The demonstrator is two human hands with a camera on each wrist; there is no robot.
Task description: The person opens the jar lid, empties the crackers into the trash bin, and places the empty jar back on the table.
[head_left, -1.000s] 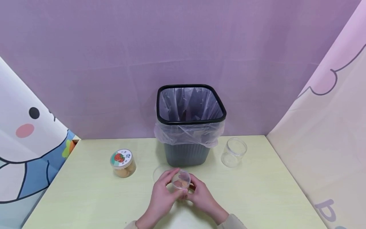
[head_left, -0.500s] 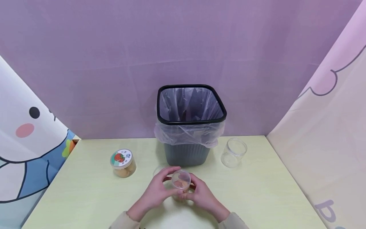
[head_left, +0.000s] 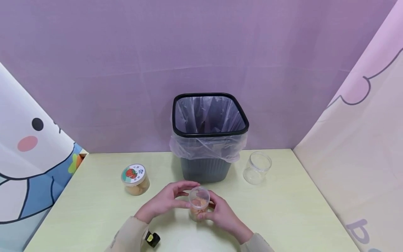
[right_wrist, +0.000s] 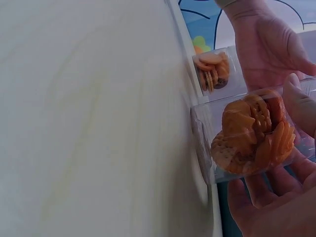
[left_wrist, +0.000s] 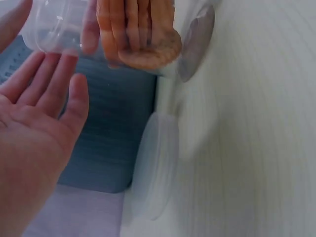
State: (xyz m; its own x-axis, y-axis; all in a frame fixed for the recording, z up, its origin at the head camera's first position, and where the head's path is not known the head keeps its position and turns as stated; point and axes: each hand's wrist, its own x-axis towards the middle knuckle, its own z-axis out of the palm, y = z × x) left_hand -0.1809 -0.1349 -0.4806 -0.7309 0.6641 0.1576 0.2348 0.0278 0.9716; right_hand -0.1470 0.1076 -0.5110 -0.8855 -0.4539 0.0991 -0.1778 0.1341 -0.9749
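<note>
A clear plastic jar (head_left: pixel 199 203) with orange-brown biscuits in its lower part stands open-topped between my hands. My right hand (head_left: pixel 223 214) grips its side, thumb in front and fingers round the back; the right wrist view shows the biscuits (right_wrist: pixel 254 131) through the wall. To the left, my left hand (head_left: pixel 165 200) is spread with loosely extended fingers, its fingertips close to the rim. In the left wrist view that hand's palm (left_wrist: pixel 37 123) faces the jar. A translucent round lid (left_wrist: pixel 157 165) lies by the bin there; in the head view my left hand hides it.
A grey bin (head_left: pixel 206 169) with a black rim and a plastic liner stands behind the hands. On the left is a lidded jar (head_left: pixel 136 180) of biscuits with a tomato picture on top. An uncovered clear jar (head_left: pixel 257 168) stands right of the bin. Curtains surround the table (head_left: pixel 94 217).
My left hand has drawn back to the left from the jar, its fingers opening away from it. The right hand keeps its grip and the jar has stayed in place.
</note>
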